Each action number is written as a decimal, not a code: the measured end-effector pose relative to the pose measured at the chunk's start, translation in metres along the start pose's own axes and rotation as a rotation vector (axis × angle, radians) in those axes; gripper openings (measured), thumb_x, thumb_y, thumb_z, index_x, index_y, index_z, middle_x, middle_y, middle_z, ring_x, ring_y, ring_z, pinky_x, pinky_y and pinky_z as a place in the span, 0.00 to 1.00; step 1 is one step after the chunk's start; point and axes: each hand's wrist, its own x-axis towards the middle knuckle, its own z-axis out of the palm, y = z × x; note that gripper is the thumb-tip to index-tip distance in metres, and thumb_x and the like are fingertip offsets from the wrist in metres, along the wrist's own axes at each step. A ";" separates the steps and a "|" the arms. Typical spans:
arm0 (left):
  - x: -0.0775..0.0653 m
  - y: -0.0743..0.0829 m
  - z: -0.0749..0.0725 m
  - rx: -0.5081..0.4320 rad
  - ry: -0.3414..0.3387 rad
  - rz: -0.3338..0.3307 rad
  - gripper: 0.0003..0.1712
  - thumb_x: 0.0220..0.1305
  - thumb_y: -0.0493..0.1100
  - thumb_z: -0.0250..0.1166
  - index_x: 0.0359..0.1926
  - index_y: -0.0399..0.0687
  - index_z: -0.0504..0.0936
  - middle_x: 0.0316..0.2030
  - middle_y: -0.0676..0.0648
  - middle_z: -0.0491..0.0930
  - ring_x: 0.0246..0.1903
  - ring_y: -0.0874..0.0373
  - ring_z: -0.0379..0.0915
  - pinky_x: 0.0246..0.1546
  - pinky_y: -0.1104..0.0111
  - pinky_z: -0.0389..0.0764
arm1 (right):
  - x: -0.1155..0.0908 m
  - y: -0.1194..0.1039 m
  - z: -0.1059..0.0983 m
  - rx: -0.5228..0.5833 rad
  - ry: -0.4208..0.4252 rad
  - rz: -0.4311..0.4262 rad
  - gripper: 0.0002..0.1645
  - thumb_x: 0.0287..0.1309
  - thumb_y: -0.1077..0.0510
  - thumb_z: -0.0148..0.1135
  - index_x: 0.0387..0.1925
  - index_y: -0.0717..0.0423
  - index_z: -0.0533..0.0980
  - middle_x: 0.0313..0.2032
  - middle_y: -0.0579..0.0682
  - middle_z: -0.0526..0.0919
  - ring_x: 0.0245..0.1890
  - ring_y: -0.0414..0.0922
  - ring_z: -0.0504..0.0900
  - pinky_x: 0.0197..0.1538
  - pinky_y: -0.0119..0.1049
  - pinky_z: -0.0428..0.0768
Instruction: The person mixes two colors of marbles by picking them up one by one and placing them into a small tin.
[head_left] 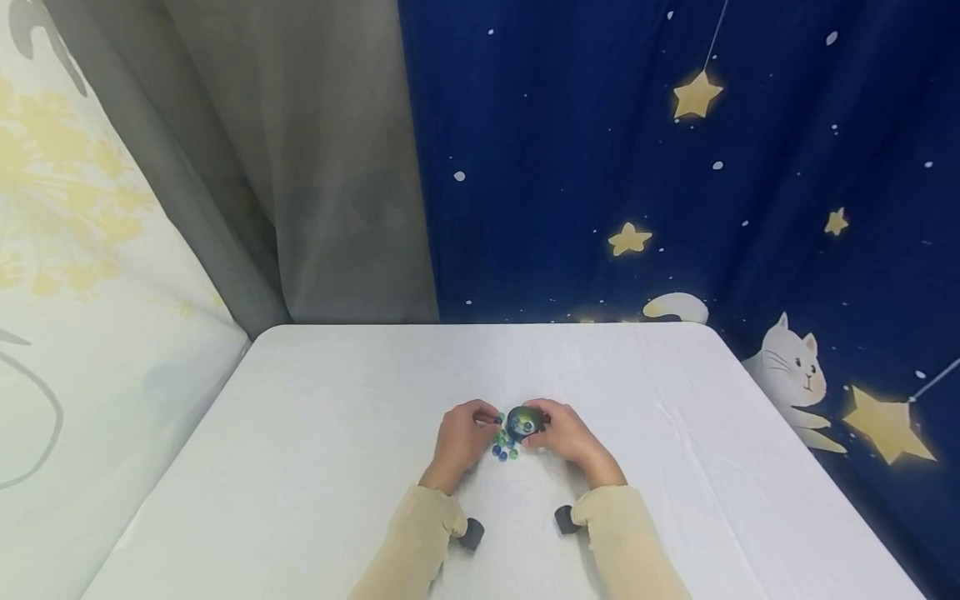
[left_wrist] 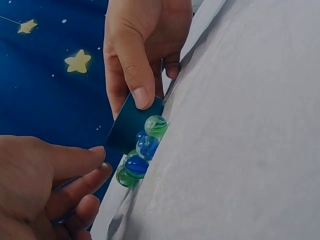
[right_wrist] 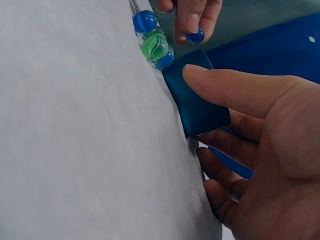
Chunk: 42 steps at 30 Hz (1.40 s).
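My right hand [head_left: 568,433] grips a small teal cup [right_wrist: 197,107] low over the white cloth, thumb on one side and fingers on the other. The cup's mouth faces up in the head view, showing a few marbles inside. Between the thumb and fingertips of my left hand [head_left: 459,435] is a dark blue marble [right_wrist: 195,36], pinched just beside the cup. Several loose glass marbles [left_wrist: 136,165], green and blue with swirls, lie clustered on the cloth between the two hands, close against the cup's side.
A white cloth covers the table [head_left: 337,417], its far edge running along a grey curtain [head_left: 345,167] and a dark blue curtain [head_left: 540,167] with stars. Black wrist devices [head_left: 472,534] show at both cream sleeves [head_left: 408,542].
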 end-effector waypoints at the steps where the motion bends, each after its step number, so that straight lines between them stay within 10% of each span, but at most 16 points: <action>1: 0.000 0.001 0.001 -0.008 -0.001 -0.002 0.07 0.54 0.38 0.72 0.35 0.50 0.84 0.29 0.54 0.83 0.29 0.60 0.77 0.38 0.61 0.77 | 0.000 0.000 0.000 -0.001 0.001 -0.001 0.31 0.41 0.63 0.76 0.52 0.53 0.78 0.51 0.53 0.82 0.54 0.56 0.78 0.58 0.55 0.71; 42: -0.008 0.013 0.015 -0.029 -0.019 0.082 0.06 0.54 0.38 0.73 0.35 0.50 0.86 0.27 0.57 0.77 0.26 0.63 0.70 0.30 0.69 0.72 | 0.000 0.000 -0.005 -0.011 -0.014 -0.007 0.32 0.41 0.64 0.77 0.53 0.54 0.78 0.52 0.53 0.81 0.55 0.55 0.77 0.58 0.53 0.71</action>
